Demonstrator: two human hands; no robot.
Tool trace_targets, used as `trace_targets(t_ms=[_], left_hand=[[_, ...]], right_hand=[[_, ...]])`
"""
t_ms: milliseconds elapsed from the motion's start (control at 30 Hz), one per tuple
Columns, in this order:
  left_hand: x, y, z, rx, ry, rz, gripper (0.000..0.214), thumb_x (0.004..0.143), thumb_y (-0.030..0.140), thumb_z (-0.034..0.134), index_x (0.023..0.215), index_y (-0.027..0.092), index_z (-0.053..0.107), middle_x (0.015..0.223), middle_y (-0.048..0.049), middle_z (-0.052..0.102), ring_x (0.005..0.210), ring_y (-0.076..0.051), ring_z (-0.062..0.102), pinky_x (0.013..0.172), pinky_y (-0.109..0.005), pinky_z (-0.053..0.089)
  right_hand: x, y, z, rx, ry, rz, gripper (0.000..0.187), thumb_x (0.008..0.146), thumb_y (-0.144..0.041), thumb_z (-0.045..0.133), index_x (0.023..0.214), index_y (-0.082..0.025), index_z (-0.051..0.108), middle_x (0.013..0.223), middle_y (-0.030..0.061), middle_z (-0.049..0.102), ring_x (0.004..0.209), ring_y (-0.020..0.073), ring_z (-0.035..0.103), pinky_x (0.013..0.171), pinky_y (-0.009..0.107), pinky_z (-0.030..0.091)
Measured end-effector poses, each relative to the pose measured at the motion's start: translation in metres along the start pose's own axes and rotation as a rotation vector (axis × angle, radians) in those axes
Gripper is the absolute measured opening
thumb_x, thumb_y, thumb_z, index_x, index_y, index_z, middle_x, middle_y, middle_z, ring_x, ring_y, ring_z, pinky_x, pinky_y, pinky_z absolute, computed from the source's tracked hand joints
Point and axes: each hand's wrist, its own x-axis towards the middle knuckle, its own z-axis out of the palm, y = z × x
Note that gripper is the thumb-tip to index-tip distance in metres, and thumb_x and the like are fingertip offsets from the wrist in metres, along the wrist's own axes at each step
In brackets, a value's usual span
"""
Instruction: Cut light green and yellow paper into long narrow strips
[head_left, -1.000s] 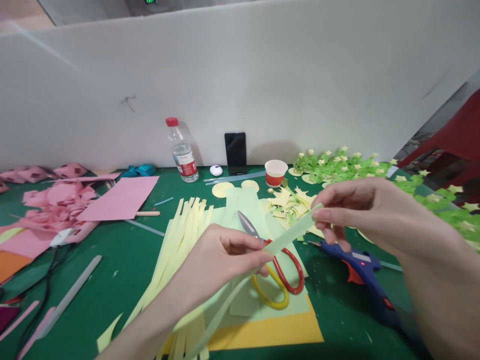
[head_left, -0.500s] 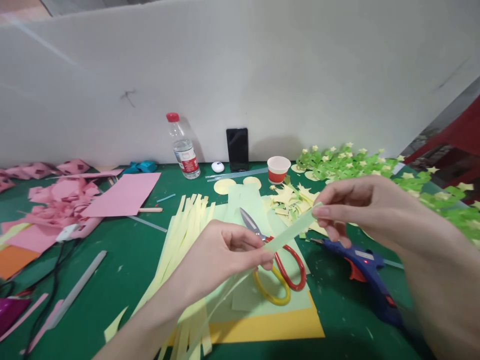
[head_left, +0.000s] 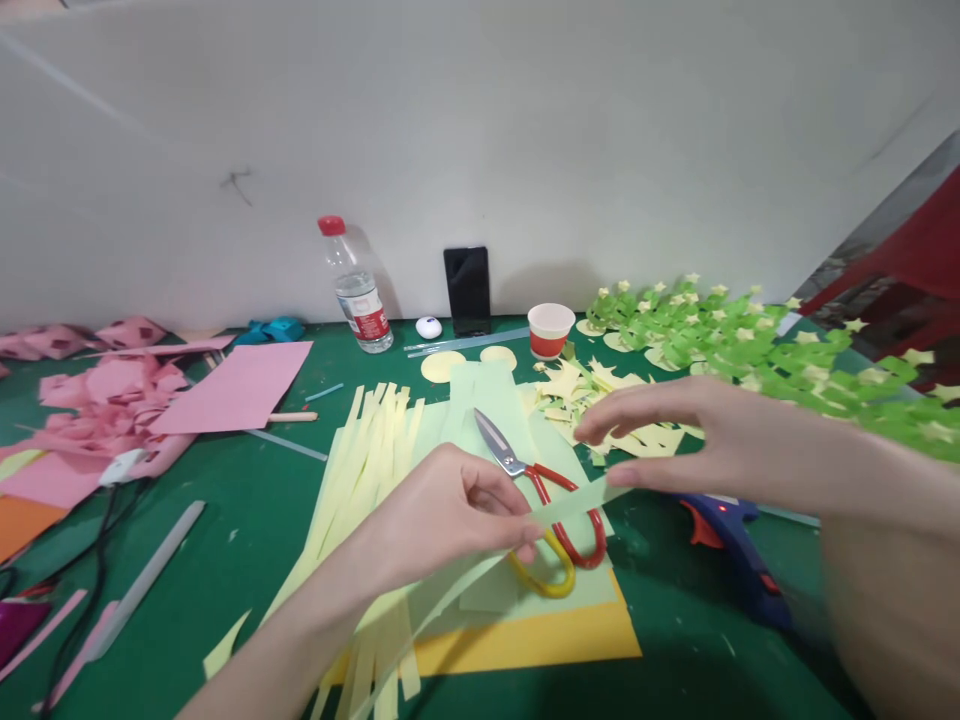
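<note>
A pale green paper strip (head_left: pixel 576 502) is pinched between thumb and fingers of my left hand (head_left: pixel 472 505), its long tail hanging down towards me. My right hand (head_left: pixel 675 435) is at the strip's far end, thumb against the tip and fingers spread apart above it. Under the strip lies a pair of scissors (head_left: pixel 499 440) with red and yellow handles, resting on pale green paper sheets (head_left: pixel 480 390). Cut pale yellow-green strips (head_left: pixel 367 450) lie in a bundle left of my left hand. A blue glue gun (head_left: pixel 739 550) is partly hidden beneath my right hand.
Star cut-outs and scraps (head_left: pixel 570 385) lie before a paper cup (head_left: pixel 551 330). Green paper plants with stars (head_left: pixel 720 330) fill the right. A bottle (head_left: pixel 360 300) and a phone (head_left: pixel 466 290) stand at the wall. Pink paper (head_left: pixel 236 388) and a glue stick (head_left: pixel 146 580) lie left.
My right hand has loosened its pinch, its fingers now spread, and has shifted lower and slightly left along the strip's end. My left hand still pinches the strip. The view has shifted slightly.
</note>
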Motion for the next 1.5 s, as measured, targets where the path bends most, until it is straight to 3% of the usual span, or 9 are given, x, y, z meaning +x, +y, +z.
trace_targets(t_ms=[200, 400, 733, 900, 1000, 1067, 1200, 1333, 1500], left_hand=[[0.003, -0.004, 0.007, 0.024, -0.109, -0.036, 0.007, 0.066, 0.02, 0.063, 0.062, 0.016, 0.067, 0.058, 0.0045, 0.065, 0.055, -0.007, 0.056, 0.05, -0.015, 0.038], [-0.002, -0.006, 0.012, 0.052, -0.168, -0.043, 0.009, 0.066, 0.017, 0.063, 0.058, 0.015, 0.066, 0.057, 0.0038, 0.064, 0.053, -0.006, 0.052, 0.049, -0.014, 0.036], [-0.016, 0.002, 0.002, -0.248, -0.326, -0.034, 0.008, 0.065, 0.01, 0.068, 0.06, 0.016, 0.069, 0.054, 0.0066, 0.063, 0.049, -0.003, 0.056, 0.049, -0.01, 0.042], [-0.021, 0.006, -0.005, -0.293, -0.288, -0.04, 0.009, 0.06, 0.009, 0.072, 0.057, 0.016, 0.067, 0.055, 0.0061, 0.066, 0.049, -0.005, 0.058, 0.051, -0.012, 0.044], [-0.019, 0.009, -0.008, -0.252, -0.244, -0.049, 0.011, 0.061, 0.009, 0.072, 0.056, 0.018, 0.066, 0.057, 0.0059, 0.068, 0.051, -0.005, 0.059, 0.051, -0.012, 0.043], [-0.017, 0.011, -0.008, -0.184, -0.184, -0.052, 0.011, 0.061, 0.01, 0.071, 0.055, 0.018, 0.066, 0.055, 0.0058, 0.067, 0.05, -0.006, 0.058, 0.049, -0.013, 0.041], [-0.014, 0.014, -0.001, 0.014, 0.001, -0.065, 0.008, 0.064, 0.015, 0.067, 0.056, 0.017, 0.066, 0.052, 0.0051, 0.064, 0.051, -0.008, 0.056, 0.049, -0.016, 0.04], [-0.014, 0.013, 0.007, 0.123, 0.061, -0.056, 0.013, 0.068, 0.022, 0.061, 0.057, 0.016, 0.064, 0.053, 0.0046, 0.063, 0.051, -0.008, 0.054, 0.049, -0.016, 0.039], [-0.017, 0.007, 0.01, 0.253, 0.106, 0.009, 0.018, 0.07, 0.026, 0.058, 0.057, 0.015, 0.063, 0.055, 0.0034, 0.062, 0.05, -0.008, 0.05, 0.048, -0.017, 0.037]], right_hand=[[0.005, -0.012, 0.024, 0.053, -0.425, -0.131, 0.027, 0.08, -0.035, 0.051, 0.072, -0.016, 0.069, 0.063, 0.0001, 0.062, 0.057, 0.0102, 0.053, 0.053, 0.02, 0.039], [0.017, -0.01, 0.036, 0.203, -0.662, -0.194, 0.029, 0.08, -0.023, 0.047, 0.06, -0.01, 0.064, 0.044, -0.007, 0.027, 0.042, 0.0038, 0.02, 0.038, 0.019, 0.019], [0.013, 0.001, 0.026, 0.515, -0.662, -0.249, 0.014, 0.066, -0.018, 0.057, 0.058, -0.009, 0.064, 0.05, -0.0007, 0.053, 0.046, 0.0054, 0.044, 0.046, 0.016, 0.036], [0.005, 0.007, -0.004, 0.35, -0.596, -0.225, 0.015, 0.061, -0.007, 0.052, 0.051, -0.012, 0.062, 0.046, -0.0029, 0.048, 0.043, 0.0045, 0.038, 0.042, 0.016, 0.034], [-0.001, 0.009, -0.023, 0.144, -0.505, -0.151, 0.024, 0.062, -0.004, 0.045, 0.049, -0.016, 0.062, 0.047, -0.0031, 0.053, 0.046, 0.0064, 0.044, 0.046, 0.019, 0.035], [-0.005, 0.007, -0.027, 0.065, -0.34, -0.135, 0.025, 0.067, -0.01, 0.046, 0.051, -0.018, 0.062, 0.051, -0.0026, 0.058, 0.049, 0.008, 0.05, 0.048, 0.02, 0.037], [-0.01, -0.009, -0.001, 0.025, 0.298, -0.174, 0.01, 0.072, -0.027, 0.057, 0.072, -0.022, 0.066, 0.077, -0.0002, 0.066, 0.071, 0.0134, 0.059, 0.067, 0.024, 0.044], [-0.008, -0.028, 0.036, 0.042, 0.149, -0.222, 0.012, 0.072, -0.015, 0.051, 0.07, -0.018, 0.063, 0.074, 0.0014, 0.064, 0.066, 0.0124, 0.055, 0.06, 0.024, 0.041], [-0.004, -0.032, 0.047, 0.078, -0.02, -0.119, 0.013, 0.065, -0.01, 0.052, 0.063, -0.018, 0.062, 0.065, -0.0022, 0.062, 0.061, 0.0105, 0.051, 0.057, 0.022, 0.036]])
